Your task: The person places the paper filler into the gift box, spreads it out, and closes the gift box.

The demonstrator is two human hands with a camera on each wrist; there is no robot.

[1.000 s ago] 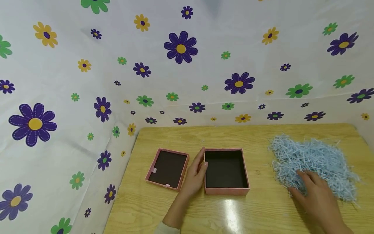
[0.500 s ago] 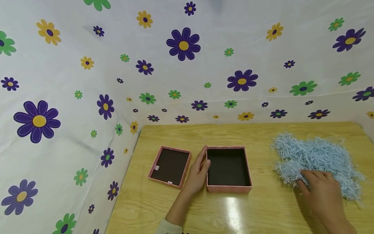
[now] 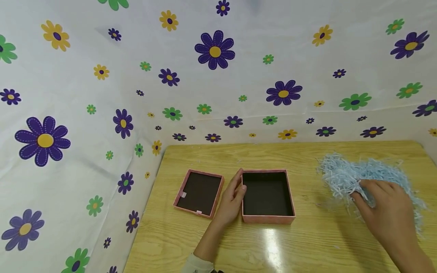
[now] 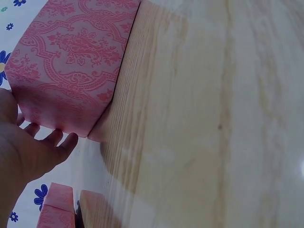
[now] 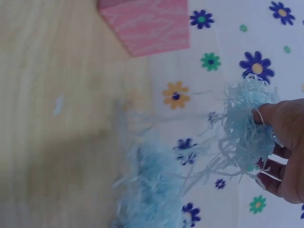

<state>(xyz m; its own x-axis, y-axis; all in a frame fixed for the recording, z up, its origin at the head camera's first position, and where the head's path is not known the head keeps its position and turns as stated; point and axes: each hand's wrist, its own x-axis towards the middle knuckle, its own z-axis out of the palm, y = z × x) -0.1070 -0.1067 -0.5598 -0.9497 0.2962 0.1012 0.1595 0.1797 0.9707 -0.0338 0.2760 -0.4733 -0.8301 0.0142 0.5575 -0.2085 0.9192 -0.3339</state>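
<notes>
A square pink box (image 3: 268,219) with a black inside stands with its opening up in the middle of the table. My left hand (image 3: 230,203) rests along its left side, thumb at the rim; in the left wrist view the fingers (image 4: 59,142) touch the patterned pink wall (image 4: 78,52). On the right, my right hand (image 3: 392,206) pinches a clump of light blue shredded paper (image 3: 341,176). The right wrist view shows this clump (image 5: 249,128) raised, with loose strands trailing toward the pile (image 5: 152,190) on the table.
Left of the left hand lies the shallow pink lid (image 3: 199,193), its dark inside facing up. The wood-grain table (image 3: 307,242) meets a white flower-print cloth (image 3: 252,87) at the back and left. More blue shred (image 3: 392,170) lies behind the right hand.
My right hand has closed its fingers on some shredded paper and lifted it up from the pile, a little away from me. The left hand has stayed at the box.
</notes>
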